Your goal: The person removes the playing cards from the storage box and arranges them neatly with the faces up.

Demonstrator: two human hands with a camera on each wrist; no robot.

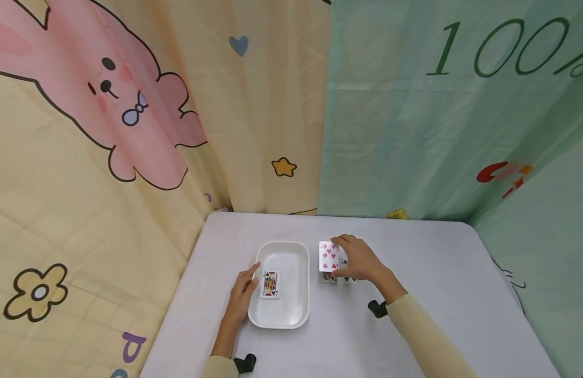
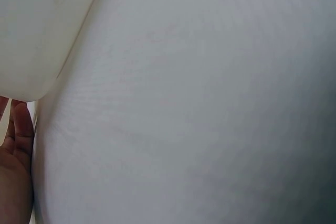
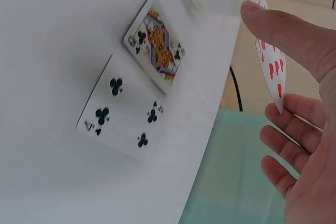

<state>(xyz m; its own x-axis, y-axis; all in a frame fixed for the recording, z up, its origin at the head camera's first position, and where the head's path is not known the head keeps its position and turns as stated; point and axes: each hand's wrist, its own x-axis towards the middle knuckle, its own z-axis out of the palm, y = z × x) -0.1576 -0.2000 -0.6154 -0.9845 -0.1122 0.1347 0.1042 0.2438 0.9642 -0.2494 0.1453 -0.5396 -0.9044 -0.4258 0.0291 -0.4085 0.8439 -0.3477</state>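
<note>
My right hand pinches a hearts playing card between thumb and fingertips, just above the table. In the right wrist view the card is seen nearly edge-on, held along two opposite edges. Below it a queen of clubs lies face up, and beside that a four of clubs. My left hand rests against the left side of a white tray, fingers extended along its rim. Inside the tray lies a face card, face up. The left wrist view catches only part of that hand, by the tray's edge.
A white-covered table carries the tray and cards. Behind it hang a yellow curtain with a pink rabbit and a green curtain. Black straps sit at the wrists.
</note>
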